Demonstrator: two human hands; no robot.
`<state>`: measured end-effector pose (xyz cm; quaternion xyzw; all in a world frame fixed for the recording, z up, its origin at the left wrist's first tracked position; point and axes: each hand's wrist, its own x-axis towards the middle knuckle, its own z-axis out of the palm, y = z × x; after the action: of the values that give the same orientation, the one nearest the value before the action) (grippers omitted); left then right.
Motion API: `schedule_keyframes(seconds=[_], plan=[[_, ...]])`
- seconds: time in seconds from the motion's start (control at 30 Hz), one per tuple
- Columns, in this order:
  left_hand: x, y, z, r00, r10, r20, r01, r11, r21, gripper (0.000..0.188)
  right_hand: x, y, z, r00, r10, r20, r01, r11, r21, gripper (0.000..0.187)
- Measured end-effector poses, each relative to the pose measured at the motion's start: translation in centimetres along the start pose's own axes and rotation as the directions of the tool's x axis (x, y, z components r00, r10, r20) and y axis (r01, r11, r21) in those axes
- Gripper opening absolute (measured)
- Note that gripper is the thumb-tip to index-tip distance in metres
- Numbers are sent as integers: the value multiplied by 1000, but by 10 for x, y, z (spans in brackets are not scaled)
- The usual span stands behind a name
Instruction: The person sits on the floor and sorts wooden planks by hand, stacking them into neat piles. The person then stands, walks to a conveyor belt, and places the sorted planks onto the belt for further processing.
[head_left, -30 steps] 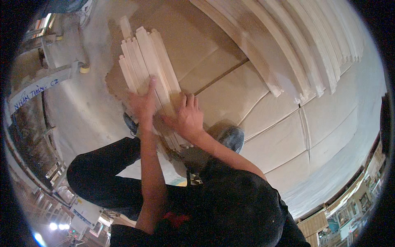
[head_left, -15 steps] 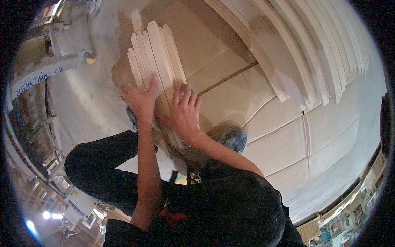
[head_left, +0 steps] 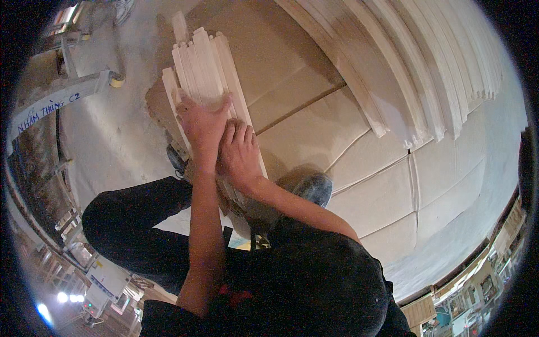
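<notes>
A bundle of long, pale wooden slats [head_left: 201, 64] lies lengthwise in front of me, its far ends uneven. My left hand [head_left: 203, 128] spans the middle slats, thumb on their right side and fingers curled over the left. Just nearer and to the right, my right hand [head_left: 240, 160] presses on the bundle with bent fingers, close against my left wrist. Both palms hide the slats beneath them. One slat at the left edge stands slightly apart from the middle group, and a shorter-looking piece [head_left: 179, 27] sticks out beyond the far end.
Flattened cardboard [head_left: 297, 121] covers the floor under the bundle. Rows of longer wooden strips [head_left: 404, 73] lie at the upper right. My shoe [head_left: 314, 190] is right of the bundle. A frame with a handwritten board [head_left: 56, 109] stands at the left.
My left hand has shifted from the bundle's left edge to the top of the middle slats. The right hand has moved slightly left, and the left-edge slat has separated from the others.
</notes>
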<state>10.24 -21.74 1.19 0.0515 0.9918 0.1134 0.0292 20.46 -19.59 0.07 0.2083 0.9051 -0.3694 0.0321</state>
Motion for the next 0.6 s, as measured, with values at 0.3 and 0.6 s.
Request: schedule_keyframes(seconds=[0.3,0.6], plan=[[9,-12,-7,993,-2,120,25,980,-195,108,-15,13,-14,996,-85,-25,88,978,187,42],[10,-10,3,999,5,34,-3,997,-71,101,-19,23,-2,982,-183,-38,187,945,268,55]])
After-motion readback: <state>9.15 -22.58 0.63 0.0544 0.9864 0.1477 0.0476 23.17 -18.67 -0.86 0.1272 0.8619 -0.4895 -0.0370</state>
